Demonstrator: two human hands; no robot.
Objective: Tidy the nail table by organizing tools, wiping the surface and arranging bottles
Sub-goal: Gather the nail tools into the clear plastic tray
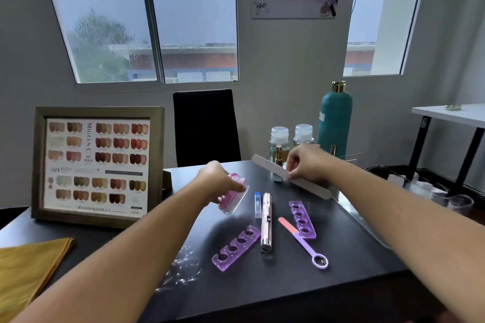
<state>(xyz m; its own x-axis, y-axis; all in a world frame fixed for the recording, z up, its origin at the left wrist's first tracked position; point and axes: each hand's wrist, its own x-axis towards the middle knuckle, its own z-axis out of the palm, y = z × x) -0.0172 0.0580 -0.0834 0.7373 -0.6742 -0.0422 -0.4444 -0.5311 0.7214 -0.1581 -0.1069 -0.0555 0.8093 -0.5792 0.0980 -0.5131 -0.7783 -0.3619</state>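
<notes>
My left hand (219, 178) grips a pink toe separator (232, 198) just above the black table (301, 286). My right hand (307, 162) holds a long grey nail file (309, 186), lifted and slanting down to the right. On the table lie two purple toe separators (236, 248) (303, 219), a silver pen-shaped tool (266, 223), a small clear tube with a blue cap (258, 204) and a pink and purple file with a ring end (304, 242). Behind my right hand stand two clear bottles (279, 143) (304, 134) and a tall teal pump bottle (334, 123).
A framed nail colour chart (95, 165) stands at the left. A folded yellow cloth (29, 267) lies at the front left. White dust (181, 267) is spread near the front middle. A black chair (206, 126) faces me behind the table. Clear cups (459, 203) sit to the right.
</notes>
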